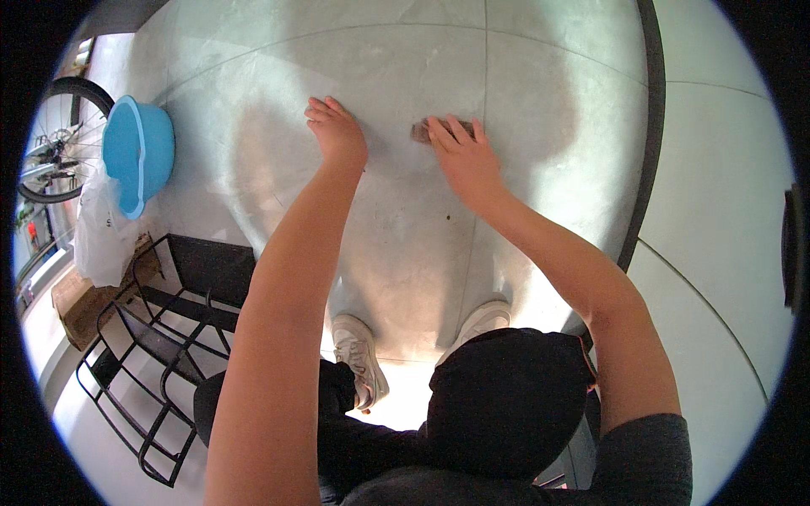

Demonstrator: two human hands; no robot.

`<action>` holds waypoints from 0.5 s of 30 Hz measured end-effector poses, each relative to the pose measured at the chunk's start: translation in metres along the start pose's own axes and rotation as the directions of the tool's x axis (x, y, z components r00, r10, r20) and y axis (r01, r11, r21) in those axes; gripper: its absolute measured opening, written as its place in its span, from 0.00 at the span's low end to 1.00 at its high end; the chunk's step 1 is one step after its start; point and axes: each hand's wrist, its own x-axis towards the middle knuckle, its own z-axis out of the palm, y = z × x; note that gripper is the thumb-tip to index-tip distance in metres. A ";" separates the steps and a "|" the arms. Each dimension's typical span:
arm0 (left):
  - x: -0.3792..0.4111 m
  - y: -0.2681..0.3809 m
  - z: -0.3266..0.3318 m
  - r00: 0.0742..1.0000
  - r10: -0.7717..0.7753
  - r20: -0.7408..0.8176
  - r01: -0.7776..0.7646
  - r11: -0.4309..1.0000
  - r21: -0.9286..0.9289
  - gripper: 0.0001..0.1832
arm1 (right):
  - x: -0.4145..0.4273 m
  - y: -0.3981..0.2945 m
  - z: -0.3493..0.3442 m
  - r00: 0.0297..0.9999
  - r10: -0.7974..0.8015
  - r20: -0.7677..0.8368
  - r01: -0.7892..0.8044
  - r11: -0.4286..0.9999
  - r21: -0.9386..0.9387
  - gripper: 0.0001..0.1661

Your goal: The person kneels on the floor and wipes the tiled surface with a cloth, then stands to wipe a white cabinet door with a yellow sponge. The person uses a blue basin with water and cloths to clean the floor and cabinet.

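Observation:
My right hand (465, 148) lies over a small brown block or pad (421, 131), its fingers spread across the top and pressing it to the grey tiled floor (405, 209). The block's left end sticks out past the fingers; what it is made of cannot be told. To the left, my left hand (335, 126) is bent at the wrist, with its fingers partly curled and nothing visible in it. Whether it touches the floor is unclear. Both arms reach forward, well apart.
A blue plastic basin (158, 148) stands at the left beside a bicycle wheel (82, 88). Near it are a white plastic bag (104, 234), a cardboard box (76, 303) and a black metal rack (168, 348). A dark strip (652, 126) borders the floor at right. Two shoes (361, 360) are below.

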 end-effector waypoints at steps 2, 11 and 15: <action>0.001 -0.003 0.011 0.999 -0.025 -0.021 0.025 0.999 -0.022 0.49 | 0.027 -0.008 -0.008 0.997 -0.014 -0.075 0.015 1.000 0.014 0.30; 0.008 -0.002 0.024 0.999 -0.031 -0.021 0.030 0.999 -0.027 0.55 | 0.001 -0.007 0.012 0.981 -0.097 -0.170 0.117 0.986 0.115 0.30; -0.004 -0.002 -0.001 1.000 0.000 0.017 0.000 1.000 0.007 0.63 | -0.007 -0.003 0.008 0.979 -0.093 -0.180 0.104 0.993 0.055 0.30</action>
